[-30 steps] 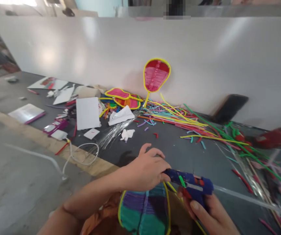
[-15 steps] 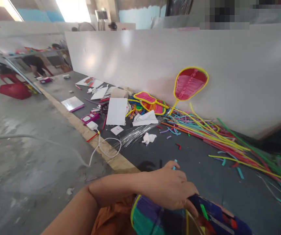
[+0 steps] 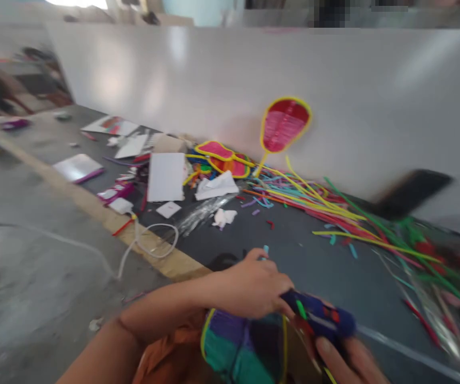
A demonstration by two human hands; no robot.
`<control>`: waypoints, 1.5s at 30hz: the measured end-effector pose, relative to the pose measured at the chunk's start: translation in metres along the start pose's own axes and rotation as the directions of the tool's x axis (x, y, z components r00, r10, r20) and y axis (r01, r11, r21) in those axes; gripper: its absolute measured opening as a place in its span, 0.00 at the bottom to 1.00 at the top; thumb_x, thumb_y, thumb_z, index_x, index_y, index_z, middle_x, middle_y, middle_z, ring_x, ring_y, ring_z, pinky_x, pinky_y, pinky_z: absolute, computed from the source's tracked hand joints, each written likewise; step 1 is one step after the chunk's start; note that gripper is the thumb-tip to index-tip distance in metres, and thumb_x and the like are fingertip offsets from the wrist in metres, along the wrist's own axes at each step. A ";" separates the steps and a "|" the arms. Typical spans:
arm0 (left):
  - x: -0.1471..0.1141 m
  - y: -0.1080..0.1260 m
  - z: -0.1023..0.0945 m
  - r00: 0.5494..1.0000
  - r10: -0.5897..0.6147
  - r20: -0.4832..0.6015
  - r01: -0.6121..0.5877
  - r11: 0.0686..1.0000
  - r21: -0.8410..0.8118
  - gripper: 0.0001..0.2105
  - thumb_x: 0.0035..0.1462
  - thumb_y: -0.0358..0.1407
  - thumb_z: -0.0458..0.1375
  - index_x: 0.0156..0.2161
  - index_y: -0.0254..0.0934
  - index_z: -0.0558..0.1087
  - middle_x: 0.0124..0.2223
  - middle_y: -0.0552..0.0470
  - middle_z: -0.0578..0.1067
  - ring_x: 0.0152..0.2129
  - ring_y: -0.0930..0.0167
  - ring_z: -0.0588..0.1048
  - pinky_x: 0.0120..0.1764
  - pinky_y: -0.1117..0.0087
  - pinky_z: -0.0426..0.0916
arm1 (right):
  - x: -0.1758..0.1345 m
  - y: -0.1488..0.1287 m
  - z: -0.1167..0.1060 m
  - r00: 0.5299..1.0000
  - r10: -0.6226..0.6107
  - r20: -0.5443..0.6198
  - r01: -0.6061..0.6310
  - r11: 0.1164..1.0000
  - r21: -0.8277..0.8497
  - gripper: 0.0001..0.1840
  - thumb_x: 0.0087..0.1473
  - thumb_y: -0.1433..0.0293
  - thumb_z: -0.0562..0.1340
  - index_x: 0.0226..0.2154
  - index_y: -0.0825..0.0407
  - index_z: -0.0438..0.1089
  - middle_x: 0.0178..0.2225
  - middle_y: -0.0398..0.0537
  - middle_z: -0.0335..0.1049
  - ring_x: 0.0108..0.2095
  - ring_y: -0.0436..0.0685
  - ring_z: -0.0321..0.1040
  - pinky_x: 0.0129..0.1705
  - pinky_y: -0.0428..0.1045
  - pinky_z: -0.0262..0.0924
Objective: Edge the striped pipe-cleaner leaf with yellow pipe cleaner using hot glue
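My left hand (image 3: 252, 285) reaches across from the lower left, its fingers curled. A short light blue strip (image 3: 266, 249) pokes out between its fingers. Beside those fingertips lies the front end of a dark blue glue gun (image 3: 326, 314), with a clear glue stick (image 3: 400, 346) trailing from its rear. My right hand (image 3: 348, 362), partly cut off at the bottom edge, is wrapped round the glue gun's handle. Below my left hand rests a purple, teal and black panel (image 3: 242, 341) edged in yellow. Where the nozzle touches is hidden.
Yellow, red and blue strips (image 3: 326, 205) lie along the white board (image 3: 214, 80). A pink fan shape with a yellow rim (image 3: 285, 125) leans there. Further left are a white pad (image 3: 166, 177), crumpled tissue (image 3: 224, 217) and a looped white cable (image 3: 158, 255). A dark phone-like object (image 3: 414, 193) stands at right.
The view has swung to the right and down, so everything sits further left and higher. My right hand and the glue stick now show more plainly. My left hand keeps its curled pose.
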State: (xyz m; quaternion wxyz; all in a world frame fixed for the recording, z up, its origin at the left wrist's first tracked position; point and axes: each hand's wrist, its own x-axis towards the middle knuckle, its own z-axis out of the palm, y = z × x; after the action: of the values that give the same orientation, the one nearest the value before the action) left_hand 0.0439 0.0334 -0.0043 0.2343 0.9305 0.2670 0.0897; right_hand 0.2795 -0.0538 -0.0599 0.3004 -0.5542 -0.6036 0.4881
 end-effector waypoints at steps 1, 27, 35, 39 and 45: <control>0.000 -0.001 -0.001 1.000 -0.030 0.002 0.030 0.999 -0.019 0.13 0.61 0.44 0.55 0.39 0.35 0.70 0.35 0.47 0.78 0.36 0.64 0.74 0.52 0.56 0.55 | -0.001 -0.004 0.001 1.000 0.023 -0.011 -0.022 1.000 0.010 0.20 0.55 0.56 0.60 0.48 0.44 0.70 0.43 0.51 0.75 0.44 0.65 0.72 0.46 0.56 0.68; 0.011 -0.015 -0.013 0.987 -0.153 0.047 0.158 0.976 -0.151 0.18 0.66 0.45 0.46 0.42 0.35 0.71 0.38 0.48 0.78 0.36 0.65 0.74 0.49 0.60 0.60 | -0.002 -0.012 0.002 0.996 0.087 0.011 -0.079 0.839 0.539 0.24 0.53 0.62 0.65 0.53 0.47 0.65 0.42 0.49 0.73 0.37 0.55 0.71 0.45 0.54 0.65; 0.011 -0.010 -0.013 0.989 -0.141 0.053 0.148 0.977 -0.153 0.19 0.64 0.47 0.48 0.41 0.35 0.73 0.37 0.48 0.78 0.36 0.64 0.74 0.49 0.60 0.60 | 0.003 -0.018 0.005 0.997 0.079 0.014 -0.073 0.804 0.590 0.18 0.53 0.64 0.65 0.46 0.48 0.67 0.37 0.46 0.71 0.35 0.53 0.68 0.41 0.50 0.64; 0.012 -0.011 -0.016 0.982 -0.190 0.019 0.189 0.950 -0.248 0.19 0.59 0.49 0.54 0.47 0.38 0.73 0.40 0.49 0.78 0.38 0.64 0.74 0.44 0.65 0.64 | 0.004 -0.023 0.004 0.999 0.034 0.037 -0.050 0.770 0.636 0.13 0.54 0.65 0.65 0.42 0.49 0.66 0.34 0.45 0.71 0.34 0.52 0.67 0.42 0.49 0.63; 0.009 -0.015 -0.024 0.954 -0.294 -0.066 0.253 0.901 -0.352 0.17 0.55 0.44 0.60 0.48 0.40 0.74 0.36 0.53 0.77 0.35 0.68 0.75 0.39 0.70 0.66 | 0.002 -0.006 0.002 0.994 0.110 -0.028 -0.039 0.563 0.825 0.20 0.48 0.65 0.69 0.42 0.46 0.63 0.35 0.46 0.73 0.32 0.54 0.70 0.31 0.48 0.65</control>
State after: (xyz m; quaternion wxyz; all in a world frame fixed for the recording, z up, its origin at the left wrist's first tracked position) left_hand 0.0374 0.0584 0.0099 0.3850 0.8224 0.3890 0.1551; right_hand 0.2753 -0.0520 -0.0555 0.5258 -0.3936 -0.2712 0.7036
